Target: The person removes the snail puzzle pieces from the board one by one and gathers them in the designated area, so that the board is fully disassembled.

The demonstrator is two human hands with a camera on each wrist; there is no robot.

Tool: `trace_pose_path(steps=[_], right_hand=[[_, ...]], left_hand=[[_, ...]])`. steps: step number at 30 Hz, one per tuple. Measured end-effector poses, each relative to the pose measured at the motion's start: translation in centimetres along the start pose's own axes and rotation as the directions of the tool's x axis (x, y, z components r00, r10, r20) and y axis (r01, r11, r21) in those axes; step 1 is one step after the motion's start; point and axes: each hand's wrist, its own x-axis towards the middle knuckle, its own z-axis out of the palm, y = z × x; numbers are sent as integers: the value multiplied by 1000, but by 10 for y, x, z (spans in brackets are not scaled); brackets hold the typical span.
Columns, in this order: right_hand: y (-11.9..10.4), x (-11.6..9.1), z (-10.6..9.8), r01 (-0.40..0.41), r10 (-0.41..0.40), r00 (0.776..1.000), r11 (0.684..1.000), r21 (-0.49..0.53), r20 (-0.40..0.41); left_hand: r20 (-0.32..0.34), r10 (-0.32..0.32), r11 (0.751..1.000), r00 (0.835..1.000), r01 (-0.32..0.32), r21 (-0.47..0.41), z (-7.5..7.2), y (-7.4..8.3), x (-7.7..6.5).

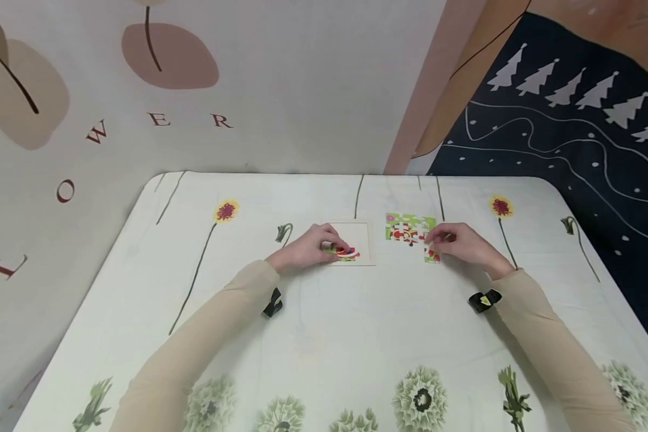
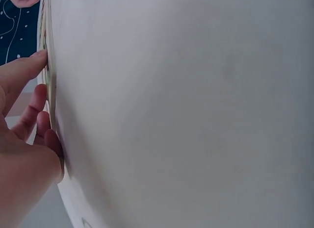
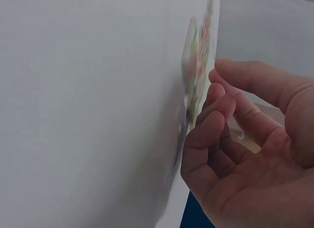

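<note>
My left hand (image 1: 310,247) rests over a shallow white puzzle tray (image 1: 364,231), its fingertips touching the red and green puzzle pieces (image 1: 351,254) along the tray's lower part. From the left wrist, the tray appears edge-on with the fingers (image 2: 34,66) against it. To the right of the tray lies a joined block of colourful puzzle pieces (image 1: 402,227). My right hand (image 1: 461,243) hovers at that block's right edge, beside a lower piece (image 1: 432,256). In the right wrist view its fingers (image 3: 203,135) are bent, with no piece visible between them and the thumb.
A white flower-printed cloth (image 1: 345,324) covers the table. A patterned wall hanging (image 1: 302,90) stands behind its far edge, and a dark tree-printed cloth (image 1: 561,132) hangs at the right. Each wrist wears a black strap device (image 1: 485,300).
</note>
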Motion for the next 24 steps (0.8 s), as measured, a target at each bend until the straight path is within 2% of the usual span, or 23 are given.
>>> trace_pose_path(steps=[7, 13, 18, 24], right_hand=[[-11, 9, 12, 59, -59, 998, 998, 14, -8], [-21, 18, 23, 93, -93, 996, 995, 25, -11], [-30, 25, 34, 109, -109, 994, 992, 62, -6], [-44, 31, 47, 146, -145, 989, 984, 106, -17]], left_hand=[[-41, 7, 998, 999, -4, 69, -2, 1, -5], [-89, 6, 1000, 996, -4, 28, -7, 1, -11], [-69, -12, 1000, 998, 11, -21, -9, -1, -12], [-40, -8, 999, 999, 7, -35, -10, -3, -10]])
